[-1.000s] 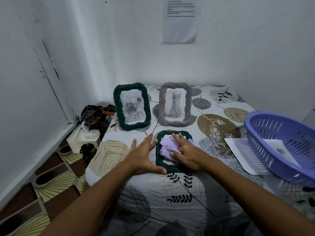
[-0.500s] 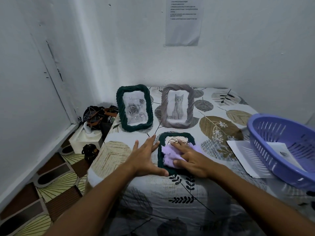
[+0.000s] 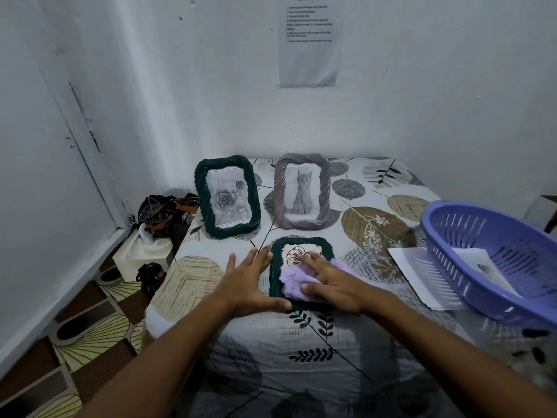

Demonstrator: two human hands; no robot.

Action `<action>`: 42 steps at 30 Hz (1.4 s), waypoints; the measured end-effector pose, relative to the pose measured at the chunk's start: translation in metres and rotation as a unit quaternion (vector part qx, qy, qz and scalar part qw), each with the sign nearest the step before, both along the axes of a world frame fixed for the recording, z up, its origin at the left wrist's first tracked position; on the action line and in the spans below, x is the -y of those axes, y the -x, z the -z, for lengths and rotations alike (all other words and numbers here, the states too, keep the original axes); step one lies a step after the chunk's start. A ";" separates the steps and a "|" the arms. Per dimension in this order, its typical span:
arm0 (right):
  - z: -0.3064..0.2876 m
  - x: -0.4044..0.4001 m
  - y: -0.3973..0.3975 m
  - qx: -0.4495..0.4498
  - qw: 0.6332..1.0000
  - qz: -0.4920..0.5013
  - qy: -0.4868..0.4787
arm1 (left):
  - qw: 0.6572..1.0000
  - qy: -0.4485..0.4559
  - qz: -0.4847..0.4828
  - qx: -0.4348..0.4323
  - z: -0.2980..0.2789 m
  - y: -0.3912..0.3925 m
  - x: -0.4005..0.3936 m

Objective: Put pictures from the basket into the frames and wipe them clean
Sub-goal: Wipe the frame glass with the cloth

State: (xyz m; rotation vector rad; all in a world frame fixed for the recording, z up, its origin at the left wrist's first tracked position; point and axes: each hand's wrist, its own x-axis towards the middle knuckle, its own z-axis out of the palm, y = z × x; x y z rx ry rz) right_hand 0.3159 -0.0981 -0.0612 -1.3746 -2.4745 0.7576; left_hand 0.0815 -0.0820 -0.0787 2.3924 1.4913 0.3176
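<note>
A dark green frame (image 3: 301, 244) lies flat on the bed with a line-drawn picture in it. My right hand (image 3: 333, 282) presses a lilac cloth (image 3: 294, 282) onto its lower glass with straight fingers. My left hand (image 3: 250, 280) rests flat against the frame's left edge, thumb at its bottom corner. Behind stand a green frame with a rose picture (image 3: 227, 197) and a grey frame with a cat picture (image 3: 302, 191). The purple basket (image 3: 452, 233) at the right holds a picture (image 3: 482, 263).
A white sheet (image 3: 413, 273) lies partly under the basket. The bed's left edge drops to a patterned floor with a white tissue box (image 3: 144, 251), a dark bag (image 3: 162, 212) and a small dark object (image 3: 150, 274). Walls close in behind and left.
My right hand has slid the cloth down the flat frame toward me, uncovering the top of its picture. My left hand stays against the frame's left edge.
</note>
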 end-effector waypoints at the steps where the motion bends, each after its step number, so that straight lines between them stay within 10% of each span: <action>1: 0.001 -0.001 0.004 -0.005 1.000 -0.002 0.000 | 1.000 -0.005 -0.002 -0.002 0.000 0.000 0.000; 42: -0.005 0.012 -0.033 0.080 0.991 0.105 -0.022 | 1.000 0.030 -0.003 -0.002 -0.021 -0.003 0.015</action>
